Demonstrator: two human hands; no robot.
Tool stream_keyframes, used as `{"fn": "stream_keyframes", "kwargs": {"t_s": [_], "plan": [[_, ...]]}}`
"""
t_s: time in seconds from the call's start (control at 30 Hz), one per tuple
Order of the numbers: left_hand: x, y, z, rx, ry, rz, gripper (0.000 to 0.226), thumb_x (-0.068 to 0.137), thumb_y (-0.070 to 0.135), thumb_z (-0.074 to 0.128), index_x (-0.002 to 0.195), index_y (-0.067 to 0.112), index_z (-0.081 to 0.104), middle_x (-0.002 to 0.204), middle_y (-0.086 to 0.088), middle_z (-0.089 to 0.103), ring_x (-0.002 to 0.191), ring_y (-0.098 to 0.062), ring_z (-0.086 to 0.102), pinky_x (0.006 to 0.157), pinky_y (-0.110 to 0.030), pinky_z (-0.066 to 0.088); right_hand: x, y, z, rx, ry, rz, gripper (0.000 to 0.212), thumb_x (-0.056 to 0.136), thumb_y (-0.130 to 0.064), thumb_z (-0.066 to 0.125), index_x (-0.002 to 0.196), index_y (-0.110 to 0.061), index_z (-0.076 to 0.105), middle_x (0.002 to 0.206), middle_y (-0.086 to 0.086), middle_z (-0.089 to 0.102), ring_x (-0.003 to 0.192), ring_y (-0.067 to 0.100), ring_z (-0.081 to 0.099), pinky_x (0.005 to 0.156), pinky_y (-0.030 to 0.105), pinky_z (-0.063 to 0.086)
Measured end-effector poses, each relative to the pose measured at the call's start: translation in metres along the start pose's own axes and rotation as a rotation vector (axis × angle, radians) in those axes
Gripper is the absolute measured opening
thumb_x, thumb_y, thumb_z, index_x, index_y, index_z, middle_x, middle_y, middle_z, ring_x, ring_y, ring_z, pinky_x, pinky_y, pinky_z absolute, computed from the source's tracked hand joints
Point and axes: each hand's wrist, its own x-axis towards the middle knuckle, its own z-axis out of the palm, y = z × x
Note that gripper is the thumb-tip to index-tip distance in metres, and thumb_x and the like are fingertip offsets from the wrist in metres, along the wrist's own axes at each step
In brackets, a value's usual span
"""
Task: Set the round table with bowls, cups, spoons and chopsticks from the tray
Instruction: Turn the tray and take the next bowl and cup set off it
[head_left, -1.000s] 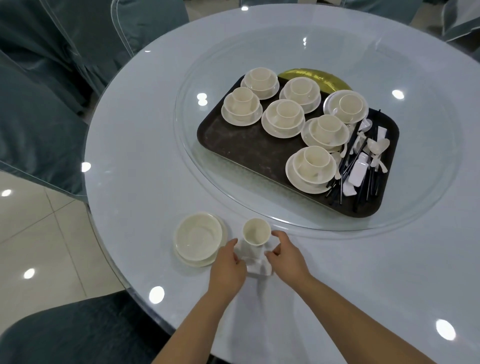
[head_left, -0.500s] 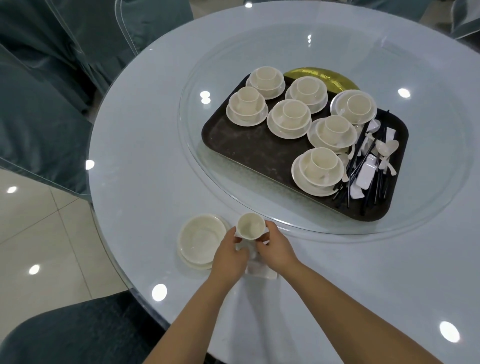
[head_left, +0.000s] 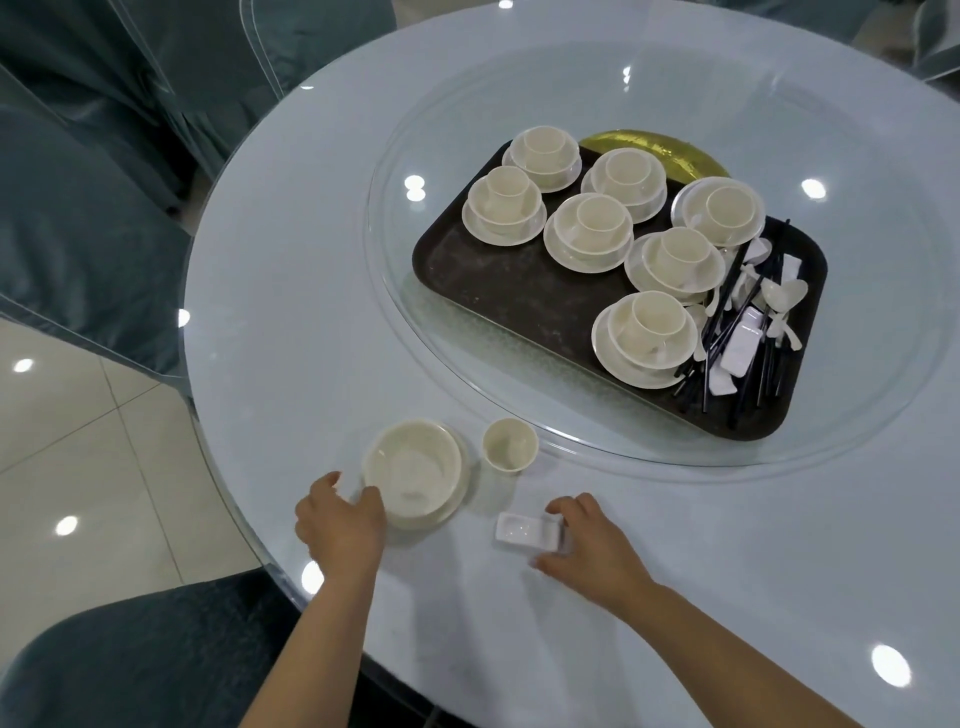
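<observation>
A cream-white round bowl (head_left: 413, 470) sits on a matching cream saucer (head_left: 456, 501) at the near edge of the pale blue round glass-topped surface (head_left: 291, 291), and the left hand (head_left: 340, 522) curls its fingers against the bowl's near-left rim — thumb on one side, fingertips touching the edge of the saucer. Just beside the bowl, to its right, a small cream-white cup (head_left: 509, 445) stands upright and apart from both hands. Nearer the person, a small white rectangular ceramic rest (head_left: 529, 531) lies flat on the surface; the right hand (head_left: 589, 540) holds its right end, fingers bent over the far side and thumb below. Beyond these, a large clear glass turntable (head_left: 649, 93) covers the middle of the surface and carries a dark brown rectangular plastic tray (head_left: 498, 280). On the tray stand seven sets of cream bowls on saucers, each with a cup (head_left: 652, 314) nested inside. At the tray's right end lies a loose heap of black chopsticks (head_left: 719, 340), white ceramic spoons (head_left: 783, 299) and more white rests, overlapping one another. A gold-coloured curved piece (head_left: 654, 153) shows at the tray's far edge, partly hidden behind the bowls. Grey-teal fabric-covered chairs (head_left: 83, 218) stand around the surface on the left — one more at the bottom left, close to the person — over a pale tiled floor (head_left: 67, 447).
</observation>
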Motion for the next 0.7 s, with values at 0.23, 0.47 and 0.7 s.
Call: {"fn": "stream_keyframes", "kwargs": {"t_s": [0.23,0.47,0.7], "plan": [[-0.001,-0.010,0.011,-0.288,-0.232,-0.202,0.057,0.088,0.013,0.058,0.141,0.009,0.037,0.129,-0.014,0.053,0.102,-0.029,0.054,0.088,-0.043,0.050,0.007,-0.009,0.009,-0.022,0.054,0.027,0.036,0.084,-0.031,0.068,0.115,-0.021,0.052,0.111,-0.003,0.043,0.088,0.020,0.056,0.074,0.028,0.045],[0.004,-0.003,0.016,-0.254,-0.240,-0.125,0.056,0.090,0.013,0.057,0.142,0.007,0.037,0.128,-0.012,0.053,0.099,-0.024,0.050,0.082,-0.035,0.041,0.019,-0.016,0.007,-0.006,0.075,0.035,0.035,0.085,-0.030,0.067,0.116,-0.021,0.053,0.105,-0.006,0.039,0.083,0.016,0.052,0.071,0.026,0.044],[0.004,-0.003,0.019,-0.188,-0.276,-0.070,0.060,0.089,0.016,0.057,0.144,0.008,0.036,0.129,-0.011,0.054,0.104,-0.026,0.052,0.086,-0.035,0.042,0.020,-0.012,0.006,0.019,0.078,0.024,0.041,0.082,-0.030,0.069,0.118,-0.021,0.052,0.112,-0.003,0.045,0.090,0.017,0.055,0.076,0.027,0.046]]}}
